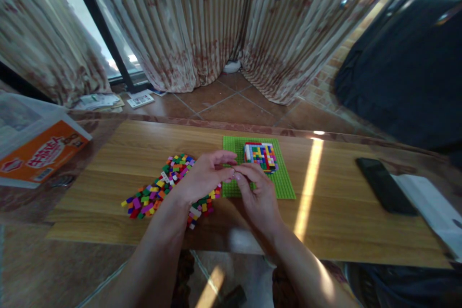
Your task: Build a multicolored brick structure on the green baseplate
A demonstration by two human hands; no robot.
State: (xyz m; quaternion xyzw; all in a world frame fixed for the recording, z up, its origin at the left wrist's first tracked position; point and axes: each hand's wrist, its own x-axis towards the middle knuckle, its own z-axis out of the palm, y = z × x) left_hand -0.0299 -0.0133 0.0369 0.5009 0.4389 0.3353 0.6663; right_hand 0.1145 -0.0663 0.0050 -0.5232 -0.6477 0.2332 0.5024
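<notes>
A: What takes up the most room in the view?

B: The wooden table point(342, 221), running across the whole width, with striped curtains point(180, 24) hanging behind it over a tiled floor point(234, 106). A dark bulky shape point(407, 72) stands at the far right.

A: And on the table itself?

B: At the left edge lies an orange-and-white package point(39, 154). At the right, a dark phone point(384, 185) lies flat, with a white sheet point(433, 207) just beside it. In the middle sits a green baseplate point(285, 183), and on its far part stands a small multicoloured brick build point(261, 156). To the left of the baseplate spreads a loose pile of coloured bricks point(155, 192).

A: Where are the person's hands?

B: Both are over the near left part of the baseplate, between the pile and the build. The left hand point(204, 178) comes in over the pile's right edge; the right hand point(258, 197) lies over the green plate.

A: How do the hands stand?

B: Their fingertips point(236, 173) meet, pinched together at one spot. Whatever sits between them is too small to make out, so what they are clamped on cannot be told.

A: Do the hands touch the build?

B: No, the build stands just beyond the right hand, apart from it.
</notes>
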